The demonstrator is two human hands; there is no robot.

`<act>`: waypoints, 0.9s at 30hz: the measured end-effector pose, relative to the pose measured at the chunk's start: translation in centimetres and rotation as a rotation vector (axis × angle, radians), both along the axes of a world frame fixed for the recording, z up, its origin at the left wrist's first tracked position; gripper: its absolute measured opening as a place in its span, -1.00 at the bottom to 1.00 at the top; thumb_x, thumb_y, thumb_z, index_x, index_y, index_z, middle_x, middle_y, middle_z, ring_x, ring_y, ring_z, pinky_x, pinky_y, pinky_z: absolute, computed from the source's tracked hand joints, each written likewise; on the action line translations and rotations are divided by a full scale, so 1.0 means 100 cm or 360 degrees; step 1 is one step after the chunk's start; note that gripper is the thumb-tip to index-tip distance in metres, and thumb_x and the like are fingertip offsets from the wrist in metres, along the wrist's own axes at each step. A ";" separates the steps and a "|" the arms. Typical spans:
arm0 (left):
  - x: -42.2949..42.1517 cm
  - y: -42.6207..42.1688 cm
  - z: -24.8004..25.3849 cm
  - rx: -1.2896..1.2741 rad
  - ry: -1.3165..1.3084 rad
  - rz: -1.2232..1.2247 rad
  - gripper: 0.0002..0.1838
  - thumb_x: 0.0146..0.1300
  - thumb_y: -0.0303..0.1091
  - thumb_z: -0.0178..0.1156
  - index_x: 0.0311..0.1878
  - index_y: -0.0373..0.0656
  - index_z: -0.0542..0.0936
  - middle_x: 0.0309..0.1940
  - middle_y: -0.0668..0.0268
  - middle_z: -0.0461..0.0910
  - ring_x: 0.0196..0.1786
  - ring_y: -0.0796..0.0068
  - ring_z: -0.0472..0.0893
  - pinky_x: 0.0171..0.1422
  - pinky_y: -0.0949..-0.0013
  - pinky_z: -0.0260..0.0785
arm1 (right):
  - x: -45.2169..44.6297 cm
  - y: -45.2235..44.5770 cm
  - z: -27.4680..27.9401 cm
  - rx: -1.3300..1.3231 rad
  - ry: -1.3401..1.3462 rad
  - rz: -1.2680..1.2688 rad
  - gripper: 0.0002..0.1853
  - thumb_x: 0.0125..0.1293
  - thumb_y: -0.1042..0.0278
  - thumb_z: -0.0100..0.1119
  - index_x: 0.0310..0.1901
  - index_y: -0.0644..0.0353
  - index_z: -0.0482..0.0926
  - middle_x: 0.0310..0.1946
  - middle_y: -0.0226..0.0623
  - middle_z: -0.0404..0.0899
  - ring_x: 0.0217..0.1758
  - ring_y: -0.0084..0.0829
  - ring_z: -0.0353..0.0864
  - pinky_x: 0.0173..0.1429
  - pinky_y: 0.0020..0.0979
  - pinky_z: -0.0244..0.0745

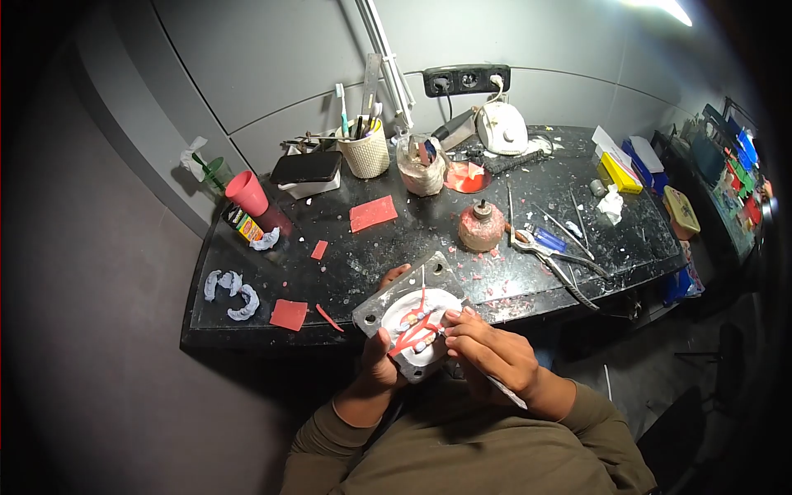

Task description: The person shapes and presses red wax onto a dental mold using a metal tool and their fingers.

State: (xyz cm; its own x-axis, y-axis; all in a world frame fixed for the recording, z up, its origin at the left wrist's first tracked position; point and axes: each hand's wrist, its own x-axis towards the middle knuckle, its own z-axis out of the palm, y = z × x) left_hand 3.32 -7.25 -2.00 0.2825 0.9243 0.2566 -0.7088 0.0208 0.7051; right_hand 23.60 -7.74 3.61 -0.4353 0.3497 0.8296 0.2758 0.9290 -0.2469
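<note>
My left hand (378, 363) grips a square grey metal dental flask half (388, 299) by its left side, tilted above the table's front edge. White plaster (446, 300) fills its middle, with red wax strips (404, 340) branching across it and tooth-like shapes beside them. Over the flask's right side, my right hand (499, 355) is closed round a slim tool (507, 393), whose pale handle sticks out below the palm. Its fingertips are at the plaster and wax; the tool's tip is hidden by the fingers.
On the black table (346, 272) lie red wax sheets (374, 214), pale horseshoe-shaped pieces (243, 303) and pliers (561, 268). A wax-spattered burner (481, 227) stands beyond the flask. Behind are a woven tool cup (364, 155), a jar (422, 175) and a white device (502, 128).
</note>
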 end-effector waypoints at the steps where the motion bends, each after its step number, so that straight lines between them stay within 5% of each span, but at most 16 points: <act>1: 0.006 -0.003 0.016 -0.0043 -0.0059 0.0070 0.21 0.21 0.38 0.44 0.68 -0.09 0.04 0.51 -0.13 0.32 0.51 -0.10 0.48 0.60 -0.16 0.40 | 0.001 0.001 0.001 -0.0005 -0.0007 0.0015 -0.78 0.31 0.66 0.44 -0.05 0.49 0.66 -0.07 0.02 0.74 0.13 -0.05 0.83 0.24 -0.11 0.80; 2: 0.009 -0.004 0.025 -0.0086 -0.0117 0.0140 0.21 0.17 0.29 0.52 0.64 -0.18 0.08 0.42 0.01 0.43 0.46 0.06 0.54 0.58 -0.01 0.45 | 0.002 0.001 0.001 -0.0012 -0.0013 0.0029 -0.78 0.30 0.66 0.44 -0.05 0.49 0.66 -0.08 0.02 0.74 0.12 -0.04 0.83 0.24 -0.12 0.80; 15: -0.003 0.001 0.027 -0.0103 -0.0051 -0.0006 0.21 0.22 0.33 0.48 0.66 -0.22 0.07 0.39 -0.02 0.47 0.42 0.12 0.58 0.53 0.03 0.50 | 0.012 0.000 0.005 -0.0256 -0.0006 0.0069 -0.84 0.26 0.72 0.41 -0.14 0.44 0.69 -0.17 -0.02 0.78 0.07 -0.10 0.87 0.20 -0.13 0.81; 24: -0.003 -0.001 0.022 -0.0285 -0.0137 -0.0117 0.13 0.35 0.39 0.33 0.65 -0.30 0.15 0.44 -0.15 0.48 0.42 -0.05 0.58 0.51 -0.11 0.52 | 0.017 0.011 0.004 -0.0212 -0.0021 0.0116 -0.90 0.34 0.55 0.44 -0.15 0.36 0.75 -0.17 -0.09 0.80 0.18 0.00 0.83 0.33 0.04 0.70; 27: -0.009 0.004 0.004 -0.0524 -0.0351 -0.0326 0.10 0.41 0.46 0.19 0.61 -0.36 0.20 0.41 -0.21 0.50 0.33 -0.15 0.65 0.31 -0.23 0.66 | 0.017 0.011 -0.001 -0.0227 0.0014 0.0129 -0.90 0.42 0.52 0.39 -0.12 0.37 0.73 -0.18 -0.05 0.80 0.17 0.00 0.84 0.31 0.02 0.72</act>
